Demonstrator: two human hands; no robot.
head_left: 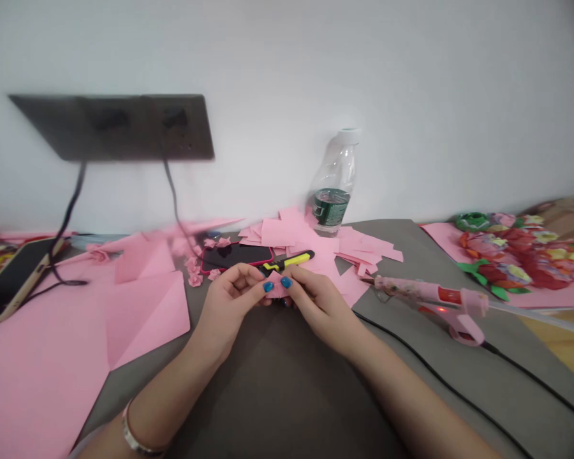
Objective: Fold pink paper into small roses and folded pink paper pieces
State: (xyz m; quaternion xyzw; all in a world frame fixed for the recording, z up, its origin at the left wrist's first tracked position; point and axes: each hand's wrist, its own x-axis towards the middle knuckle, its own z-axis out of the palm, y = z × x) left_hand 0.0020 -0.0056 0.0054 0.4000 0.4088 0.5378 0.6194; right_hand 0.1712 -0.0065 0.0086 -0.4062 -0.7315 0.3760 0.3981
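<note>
My left hand [232, 296] and my right hand [310, 296] meet over the grey table top [277, 382], both pinching one small piece of pink paper [277, 288] between thumbs and fingers. Just behind the hands lie a black and yellow cutter [289, 261] and a black phone in a red case [236, 255]. Several small pink paper squares [316, 239] are heaped behind them. Tiny folded pink pieces [194, 271] lie to the left of the phone.
Large pink sheets [76, 331] cover the left of the table. A pink glue gun [430, 296] with a black cord [440, 382] lies at right. A plastic bottle [335, 185] stands by the wall. Coloured paper flowers [521, 252] sit far right, another phone [14, 277] far left.
</note>
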